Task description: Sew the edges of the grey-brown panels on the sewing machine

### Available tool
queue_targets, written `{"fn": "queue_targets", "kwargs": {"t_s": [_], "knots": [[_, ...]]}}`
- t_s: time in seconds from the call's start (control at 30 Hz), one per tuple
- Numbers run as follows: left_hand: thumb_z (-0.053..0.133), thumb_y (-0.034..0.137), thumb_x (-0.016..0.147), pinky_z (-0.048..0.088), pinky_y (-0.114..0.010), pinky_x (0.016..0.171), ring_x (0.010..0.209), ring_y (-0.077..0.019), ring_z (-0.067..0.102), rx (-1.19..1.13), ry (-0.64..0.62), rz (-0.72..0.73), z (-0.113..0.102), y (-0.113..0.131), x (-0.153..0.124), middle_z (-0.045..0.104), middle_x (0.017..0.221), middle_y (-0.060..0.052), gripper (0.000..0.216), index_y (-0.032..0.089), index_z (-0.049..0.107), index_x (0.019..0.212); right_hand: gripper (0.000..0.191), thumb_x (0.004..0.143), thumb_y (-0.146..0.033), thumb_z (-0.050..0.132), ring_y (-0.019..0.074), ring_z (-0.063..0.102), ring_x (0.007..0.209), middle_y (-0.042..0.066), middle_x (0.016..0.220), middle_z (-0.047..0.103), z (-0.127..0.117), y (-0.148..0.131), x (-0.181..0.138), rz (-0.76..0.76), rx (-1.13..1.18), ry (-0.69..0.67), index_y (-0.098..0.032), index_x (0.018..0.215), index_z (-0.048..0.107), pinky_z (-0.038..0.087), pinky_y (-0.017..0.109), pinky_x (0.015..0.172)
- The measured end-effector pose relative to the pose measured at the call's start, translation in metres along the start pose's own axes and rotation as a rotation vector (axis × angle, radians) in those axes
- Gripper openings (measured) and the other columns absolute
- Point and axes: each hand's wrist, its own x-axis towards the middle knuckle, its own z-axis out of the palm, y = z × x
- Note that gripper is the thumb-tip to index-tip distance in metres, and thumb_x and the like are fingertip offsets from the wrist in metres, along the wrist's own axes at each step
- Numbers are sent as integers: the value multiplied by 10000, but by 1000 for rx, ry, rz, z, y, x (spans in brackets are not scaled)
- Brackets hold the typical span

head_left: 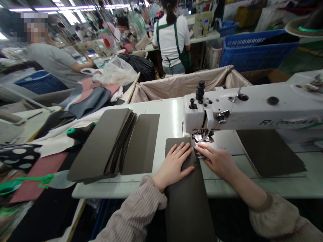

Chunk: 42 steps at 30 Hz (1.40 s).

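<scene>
A long dark olive panel (186, 201) lies under the needle area of a white sewing machine (242, 104), its near end hanging past the table edge. My left hand (176, 164) rests flat on this panel with fingers spread. At the panel's right edge, close to the presser foot (202, 137), is my right hand (217, 161); its fingers are stretched forward and touch the edge. A thick stack of similar panels (103, 144) sits on the left, with a flatter panel (142, 144) beside it. More dark panels (271, 153) lie right, partly behind the machine arm.
Fabric scraps (93, 97) and a black thread cone (80, 132) crowd the left side. Behind the table stands a cloth-lined bin (161, 88). A blue basket (257, 50) is at the back right. A person in a green apron (171, 40) sits beyond, facing away.
</scene>
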Motion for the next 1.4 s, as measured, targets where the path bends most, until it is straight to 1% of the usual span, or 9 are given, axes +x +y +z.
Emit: {"fn": "queue_targets", "kwargs": {"t_s": [0.43,0.6,0.8,0.87,1.03,1.2,1.4], "knots": [[552,511,927,136,-455,1228,1484,-243,195,-1,-4,-9,-2,-2,2,244,1598,-38,697,265,285,1521,533,916,-198,488,213,671,979,29,1461,493,2,1,1,4,35,8,-307,1436,447,528,328,761],[542,501,936,132,-459,1228,1480,-243,210,-14,-1,2,-2,-4,2,262,1593,-27,653,279,317,1507,533,901,-193,517,218,674,964,30,1475,476,1,1,0,2,33,-21,-300,1421,470,530,347,772],[554,498,933,154,-454,1226,1479,-241,215,-30,2,3,-2,-7,2,274,1590,-29,646,280,331,1498,566,886,-178,533,212,675,946,20,1484,465,1,2,0,5,15,-44,-307,1432,456,529,346,765],[565,484,932,155,-457,1226,1474,-236,230,-29,13,4,-1,-9,3,293,1583,-30,635,280,342,1491,565,890,-181,530,206,677,935,26,1478,473,1,2,0,7,10,-36,-304,1436,452,530,341,761],[569,420,945,147,-462,1228,1433,-225,320,-33,49,-4,0,-13,2,389,1533,-25,536,287,418,1442,574,886,-187,538,207,668,987,35,1469,483,2,2,0,-5,7,-7,-307,1440,450,538,327,772],[584,390,939,184,-472,1219,1399,-236,366,-44,71,-22,-1,-12,1,412,1513,-36,508,290,448,1419,577,882,-186,538,207,674,969,31,1463,491,2,2,0,-2,0,-8,-308,1440,453,546,331,761],[583,384,940,183,-475,1217,1391,-238,369,-46,73,-23,-1,-13,2,419,1505,-41,509,283,448,1420,576,889,-183,533,204,672,969,20,1476,476,3,3,1,13,-2,-24,-312,1444,444,535,323,758]]}}
